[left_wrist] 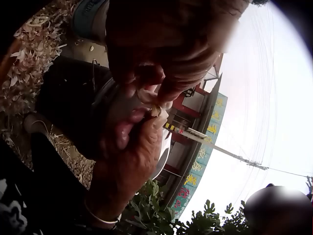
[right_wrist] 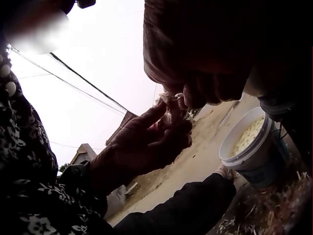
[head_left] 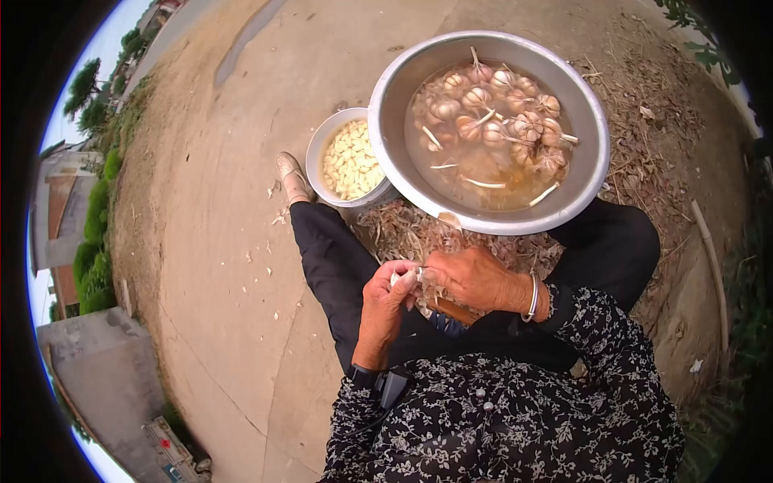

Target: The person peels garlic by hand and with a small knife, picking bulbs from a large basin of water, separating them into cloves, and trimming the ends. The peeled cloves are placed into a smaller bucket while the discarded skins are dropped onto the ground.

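Note:
Close above the lap, the left hand (head_left: 382, 306) holds a pale garlic clove (head_left: 394, 279) between thumb and fingers. Meeting it from the other side is the right hand (head_left: 479, 278), its fingers curled and pinching at the clove's skin. In the right wrist view, papery skin (right_wrist: 171, 104) shows where the fingertips come together. A silver bangle (head_left: 531, 298) circles the right wrist. Beyond the hands, a large metal basin (head_left: 394, 121) holds whole garlic bulbs (head_left: 475, 98) in cloudy water. Peeled cloves (head_left: 352, 161) fill a white bucket (head_left: 314, 165) at its left.
Loose garlic skins (head_left: 419, 225) lie heaped beneath the basin and between the legs. A brown wooden piece (head_left: 452, 310) shows under the right hand. Concrete ground (head_left: 217, 241) spreads to the left, with a stick (head_left: 708, 249) lying on the right.

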Demonstrator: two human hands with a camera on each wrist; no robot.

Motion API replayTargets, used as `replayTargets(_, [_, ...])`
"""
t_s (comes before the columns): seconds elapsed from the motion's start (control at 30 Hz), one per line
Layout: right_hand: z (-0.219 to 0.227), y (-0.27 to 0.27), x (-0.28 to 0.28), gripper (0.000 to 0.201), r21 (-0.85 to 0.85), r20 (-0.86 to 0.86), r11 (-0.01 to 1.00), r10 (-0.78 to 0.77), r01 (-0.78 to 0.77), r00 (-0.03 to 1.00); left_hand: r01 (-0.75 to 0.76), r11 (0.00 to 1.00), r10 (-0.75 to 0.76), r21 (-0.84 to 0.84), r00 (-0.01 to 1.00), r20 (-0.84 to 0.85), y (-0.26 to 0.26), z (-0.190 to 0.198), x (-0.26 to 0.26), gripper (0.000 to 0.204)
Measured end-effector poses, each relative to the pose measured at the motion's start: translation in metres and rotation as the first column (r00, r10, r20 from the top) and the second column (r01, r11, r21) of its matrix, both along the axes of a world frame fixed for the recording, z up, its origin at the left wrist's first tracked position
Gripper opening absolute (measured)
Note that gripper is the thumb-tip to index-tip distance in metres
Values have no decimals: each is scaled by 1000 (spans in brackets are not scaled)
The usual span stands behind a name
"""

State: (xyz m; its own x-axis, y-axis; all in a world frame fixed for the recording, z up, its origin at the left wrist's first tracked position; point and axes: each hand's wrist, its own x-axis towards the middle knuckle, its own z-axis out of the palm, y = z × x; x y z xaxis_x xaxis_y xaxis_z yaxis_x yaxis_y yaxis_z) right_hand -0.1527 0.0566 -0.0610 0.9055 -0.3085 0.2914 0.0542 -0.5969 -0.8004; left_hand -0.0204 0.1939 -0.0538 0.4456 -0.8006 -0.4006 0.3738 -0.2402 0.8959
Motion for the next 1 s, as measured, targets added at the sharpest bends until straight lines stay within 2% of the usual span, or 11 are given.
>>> replayTargets(0.2, [-6,-1,-4,20,167,-165,985,-6,34,986,-254,967,181,-26,752,-634,-4,-17,-5,24])
replayTargets(0.43, [-10,5,-7,22,-33,-119,999,-13,10,993,-403,914,355,58,720,-597,-7,-29,8,25])
replayTargets(0.53, [-7,0,-7,23,66,-364,997,-7,33,931,-313,947,207,-68,761,-615,-3,-28,15,27])
replayTargets(0.6, [-3,-5,-7,24,-17,-439,1000,14,-23,899,-118,991,100,-58,964,-246,-2,-18,13,24])
replayTargets(0.63, [-4,-6,-7,24,-18,-440,1000,11,-21,898,-116,992,98,-59,964,-248,-1,-13,12,24])
replayTargets(0.67, [-4,-7,-7,24,-48,-360,999,-40,24,932,-11,1000,11,29,1000,9,0,-9,10,21])
replayTargets(0.73, [-4,-7,-5,25,-74,-277,995,-87,69,957,127,988,-155,92,865,477,3,-18,13,17])
replayTargets(0.77, [-3,-7,-4,25,-100,-263,994,-69,44,962,127,988,-156,93,865,476,5,-20,14,17])
replayTargets(0.83, [-1,-7,-4,25,-126,-251,992,-52,21,967,242,966,-215,92,554,804,-1,-5,13,17])
replayTargets(0.97, [0,-6,-4,25,-207,-207,978,-37,-6,978,267,953,-254,147,431,866,-5,8,12,18])
replayTargets(1.0, [0,-5,-5,25,-219,-230,976,-33,-18,973,300,935,-284,190,311,907,-6,12,12,18])
